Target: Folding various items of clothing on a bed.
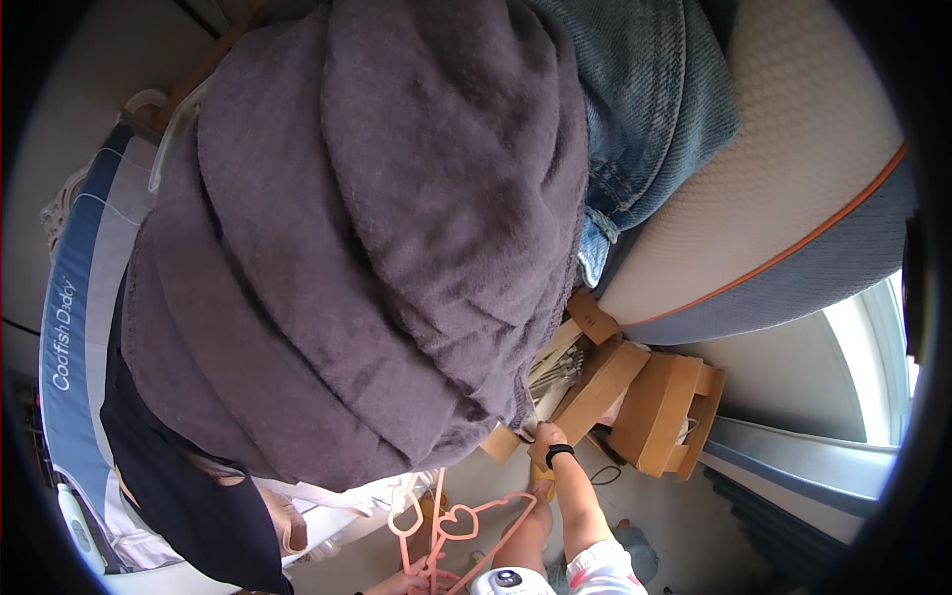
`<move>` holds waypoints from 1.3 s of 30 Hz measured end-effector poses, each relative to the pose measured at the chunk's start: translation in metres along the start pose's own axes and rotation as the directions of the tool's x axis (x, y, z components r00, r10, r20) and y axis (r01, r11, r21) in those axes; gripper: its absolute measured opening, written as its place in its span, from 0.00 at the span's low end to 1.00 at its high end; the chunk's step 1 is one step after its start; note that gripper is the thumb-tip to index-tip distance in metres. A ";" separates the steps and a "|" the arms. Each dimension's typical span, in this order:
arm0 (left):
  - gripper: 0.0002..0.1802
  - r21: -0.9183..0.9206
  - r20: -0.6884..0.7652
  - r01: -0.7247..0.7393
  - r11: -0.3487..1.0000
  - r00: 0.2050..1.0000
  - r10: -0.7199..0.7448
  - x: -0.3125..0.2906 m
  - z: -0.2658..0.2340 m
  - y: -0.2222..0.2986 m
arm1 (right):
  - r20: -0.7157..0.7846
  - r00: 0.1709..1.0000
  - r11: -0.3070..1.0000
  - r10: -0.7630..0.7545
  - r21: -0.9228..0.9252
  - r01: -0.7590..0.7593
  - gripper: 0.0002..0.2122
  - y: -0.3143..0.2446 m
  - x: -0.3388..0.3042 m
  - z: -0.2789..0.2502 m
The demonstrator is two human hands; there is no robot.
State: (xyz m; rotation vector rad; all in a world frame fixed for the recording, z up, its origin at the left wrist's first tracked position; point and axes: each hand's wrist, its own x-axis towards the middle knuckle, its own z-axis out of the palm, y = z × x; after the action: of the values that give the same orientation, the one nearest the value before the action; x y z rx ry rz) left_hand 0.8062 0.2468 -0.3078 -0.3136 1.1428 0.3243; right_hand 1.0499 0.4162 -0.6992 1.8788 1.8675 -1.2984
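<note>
A large purple-grey cloth [397, 228] with soft folds hangs close in front of me and fills the middle. At its lower right corner, my right hand [544, 440], with a black band at the wrist, is closed at the hem; the cloth hides part of the fingers. At the bottom edge my left hand [405, 581], only partly in view, is closed around pink plastic hangers [458, 523] with heart-shaped cut-outs. A paler hanger [405, 511] stands beside them.
Blue denim [645, 109] hangs behind the cloth. A padded beige and grey panel [783, 198] curves along the right. Open cardboard boxes [659, 416] stand on the floor. To the left are a blue-and-white fabric panel [74, 337] and a black garment [188, 486].
</note>
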 end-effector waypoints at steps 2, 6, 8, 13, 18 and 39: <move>0.35 -0.020 -0.016 0.005 1.000 1.000 -0.005 -0.009 0.014 0.003 | -0.126 0.990 0.986 0.061 0.159 -0.041 0.10 0.003 -0.008 -0.004; 0.43 -0.140 -0.002 0.109 0.984 0.994 -0.110 -0.018 0.014 -0.001 | -0.528 0.842 0.862 0.113 0.473 0.180 0.04 -0.020 -0.059 -0.066; 0.30 -0.071 0.021 0.126 0.989 0.992 -0.125 -0.013 0.006 -0.004 | -0.552 0.814 0.804 0.179 0.559 0.203 0.04 -0.026 -0.094 -0.104; 0.28 0.662 0.002 0.059 0.747 0.997 -0.080 0.032 0.013 0.009 | -0.554 0.778 0.679 0.296 0.695 0.237 0.05 -0.011 -0.239 -0.215; 0.39 1.000 0.029 -0.026 -0.013 0.962 0.273 0.029 0.112 0.065 | -0.640 0.647 0.686 0.415 0.687 0.239 0.06 -0.009 -0.363 -0.286; 0.37 0.952 0.281 -0.266 -0.150 0.574 0.769 -0.023 0.008 -0.001 | -0.213 0.846 0.844 -0.489 0.129 0.520 0.05 -0.186 -0.388 -0.267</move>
State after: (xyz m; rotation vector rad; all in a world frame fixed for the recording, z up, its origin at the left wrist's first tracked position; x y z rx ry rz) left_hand 0.8050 0.2471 -0.2833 1.5454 1.6286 0.1648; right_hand 1.0705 0.3535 -0.1971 1.6768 2.5449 -1.5407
